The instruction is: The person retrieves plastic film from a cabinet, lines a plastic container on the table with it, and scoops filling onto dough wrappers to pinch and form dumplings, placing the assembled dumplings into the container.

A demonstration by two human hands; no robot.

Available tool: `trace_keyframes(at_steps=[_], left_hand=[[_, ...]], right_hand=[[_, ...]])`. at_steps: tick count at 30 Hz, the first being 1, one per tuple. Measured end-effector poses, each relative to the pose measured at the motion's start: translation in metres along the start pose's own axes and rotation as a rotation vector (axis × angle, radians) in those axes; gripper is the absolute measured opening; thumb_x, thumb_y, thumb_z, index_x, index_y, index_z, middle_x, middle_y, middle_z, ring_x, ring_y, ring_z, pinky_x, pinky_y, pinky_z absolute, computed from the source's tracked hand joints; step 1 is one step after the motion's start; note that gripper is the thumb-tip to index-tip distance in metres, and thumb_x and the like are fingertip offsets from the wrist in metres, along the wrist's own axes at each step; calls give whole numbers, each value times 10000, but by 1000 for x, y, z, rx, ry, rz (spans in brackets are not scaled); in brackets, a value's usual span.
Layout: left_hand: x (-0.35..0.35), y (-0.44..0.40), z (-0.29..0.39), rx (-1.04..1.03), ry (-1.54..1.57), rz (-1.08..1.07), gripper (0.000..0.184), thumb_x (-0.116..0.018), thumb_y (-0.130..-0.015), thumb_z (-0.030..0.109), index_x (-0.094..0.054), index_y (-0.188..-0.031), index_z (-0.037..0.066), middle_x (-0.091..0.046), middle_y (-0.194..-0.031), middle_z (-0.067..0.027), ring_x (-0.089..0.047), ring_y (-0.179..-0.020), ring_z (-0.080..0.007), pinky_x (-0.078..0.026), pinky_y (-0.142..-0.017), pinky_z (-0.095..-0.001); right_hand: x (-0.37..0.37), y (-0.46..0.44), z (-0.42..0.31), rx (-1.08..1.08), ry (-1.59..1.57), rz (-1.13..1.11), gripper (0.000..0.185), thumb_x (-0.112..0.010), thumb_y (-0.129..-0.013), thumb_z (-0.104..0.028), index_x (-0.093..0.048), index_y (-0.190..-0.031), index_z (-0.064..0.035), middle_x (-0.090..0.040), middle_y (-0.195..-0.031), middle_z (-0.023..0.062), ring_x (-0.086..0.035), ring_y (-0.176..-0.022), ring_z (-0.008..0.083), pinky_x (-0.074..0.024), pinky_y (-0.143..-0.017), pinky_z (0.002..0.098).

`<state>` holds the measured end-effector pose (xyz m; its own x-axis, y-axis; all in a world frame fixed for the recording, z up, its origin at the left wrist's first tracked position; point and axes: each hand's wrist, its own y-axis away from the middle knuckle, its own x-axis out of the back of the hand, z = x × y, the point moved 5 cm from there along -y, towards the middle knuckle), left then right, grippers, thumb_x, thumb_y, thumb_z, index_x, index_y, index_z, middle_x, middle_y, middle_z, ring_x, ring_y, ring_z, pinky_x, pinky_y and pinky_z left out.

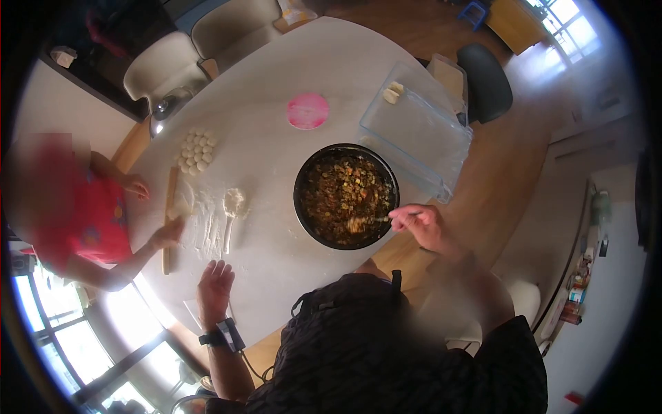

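Observation:
My right hand [422, 224] is closed around the thin, shiny handle of a stirring utensil [378, 219] at the right rim of a round black pan [298, 207]. The utensil's end is in a chopped brown, green and orange filling [345, 190]; whether it is a spoon or a fork, I cannot tell. My left hand [216, 286] holds nothing, its fingers stretched out at the table's near edge. Beyond it, a flour scoop [235, 203] with white flour lies on the tabletop among scattered flour.
Across at the left, another person in red [93, 214] has a hand by a wooden rolling pin [166, 259] and a flat dough round [183, 203]. Several dough pieces [198, 148] lie nearby. A pink disc [307, 111] and a clear glass tray [414, 160] with dough items are farther back.

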<state>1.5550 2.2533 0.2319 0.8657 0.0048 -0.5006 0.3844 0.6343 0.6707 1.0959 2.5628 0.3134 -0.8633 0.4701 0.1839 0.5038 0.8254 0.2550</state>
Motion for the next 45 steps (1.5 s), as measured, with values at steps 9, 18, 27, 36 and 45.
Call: trace_keyframes(at_steps=[9,18,27,36,45], left_hand=[[18,-12,-9,-11,-73,-13,379,-550,-949,34,-533,-1325,-13,-644,-1216,-169,-646,-1123,-338,-551,-988,-458],[-16,-64,-68,-318,-1443,39,396,-686,-840,126,-647,-1221,24,-690,-1108,-162,-696,-976,-292,-573,-836,-430],[-110,-53,-104,-201,-1907,82,225,-714,-842,241,-670,-983,71,-708,-1012,-194,-670,-985,-419,-529,-842,-516],[-102,-37,-100,-220,-1030,-403,84,-620,-836,104,-562,-828,44,-708,-1029,-149,-660,-984,-289,-522,-889,-429],[-187,35,-58,141,26,-489,446,-594,-847,149,-588,-1271,13,-542,-1423,-241,-528,-1318,-401,-423,-1124,-561]], right_hand=[[-8,6,-5,73,5,10,264,-588,-1055,-195,-715,-1126,25,-741,-890,103,-717,-815,149,-582,-756,284],[-7,4,17,-339,-392,219,276,-614,-1019,-243,-682,-1072,19,-688,-833,90,-685,-659,192,-606,-637,327],[13,10,32,-348,-708,291,283,-587,-1026,-238,-663,-1122,17,-673,-858,101,-682,-701,231,-585,-644,360],[18,9,35,-322,-880,253,278,-579,-1020,-223,-671,-1126,17,-682,-872,107,-678,-726,242,-576,-676,377],[20,4,14,-301,-913,239,280,-579,-1016,-230,-675,-1128,8,-692,-863,94,-676,-723,235,-574,-678,375]])
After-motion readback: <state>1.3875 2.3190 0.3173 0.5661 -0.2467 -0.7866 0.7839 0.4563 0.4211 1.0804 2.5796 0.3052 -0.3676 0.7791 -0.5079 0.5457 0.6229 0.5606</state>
